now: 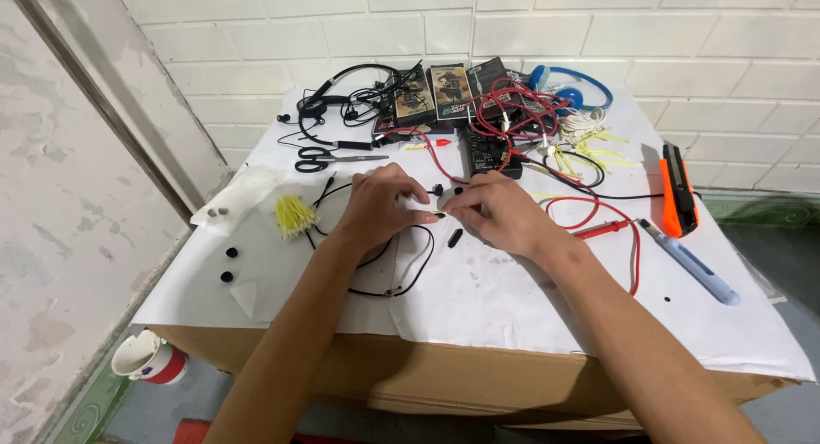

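My left hand (382,201) and my right hand (495,212) meet over the middle of a paper-covered box top (512,299). Both pinch a small black earphone part with a bit of yellow on it (440,213), between their fingertips. A thin black earphone cable (408,273) loops out from under my left hand toward the front. A small black piece (454,237) lies just below my fingers, and two more black bits (448,189) sit just behind them.
Behind lie black scissors (325,159), black headphones (342,90), blue headphones (574,87), small boxes (448,92), a black meter (489,149) with red leads (615,230). Right: an orange cutter (676,190) and a blue pen-like tool (694,265). Left: yellow sticks (293,214). A cup (149,359) stands on the floor.
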